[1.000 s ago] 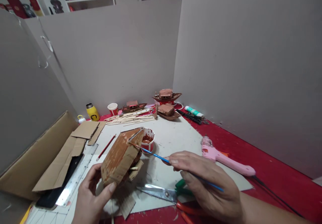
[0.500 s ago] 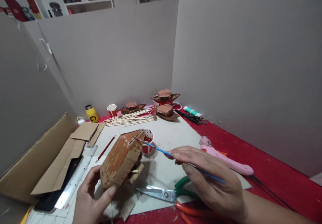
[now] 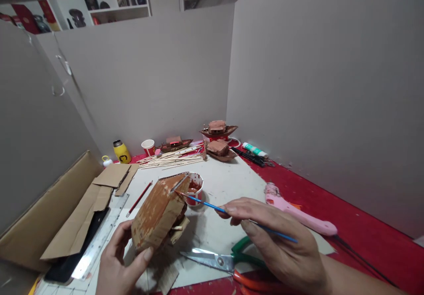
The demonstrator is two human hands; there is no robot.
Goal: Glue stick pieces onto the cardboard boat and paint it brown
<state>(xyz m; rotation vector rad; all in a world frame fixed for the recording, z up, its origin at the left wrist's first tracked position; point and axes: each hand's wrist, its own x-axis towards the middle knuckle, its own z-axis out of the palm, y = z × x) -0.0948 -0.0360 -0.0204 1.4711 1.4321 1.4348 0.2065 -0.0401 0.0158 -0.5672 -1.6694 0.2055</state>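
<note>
My left hand grips the lower end of a cardboard model boat, tilted so its brown-painted bottom shows; the side facing right is mostly bare cardboard. Between the fingers and thumb of my right hand is a thin blue paintbrush, its tip touching the hull near the upper right edge. Behind the boat stands a red and white paper cup with brown paint inside, partly hidden by the hull. Scissors with green and orange handles lie under my right hand, which covers part of the handles.
Finished-looking brown model boats stand at the back beside thin wooden sticks. A pink glue gun lies right. Cardboard pieces, a clear ruler and a red pencil lie left. A yellow bottle stands behind.
The brush tip has slid slightly down along the hull's upper right edge, with my right hand lowering a little. My left hand holds the boat almost still.
</note>
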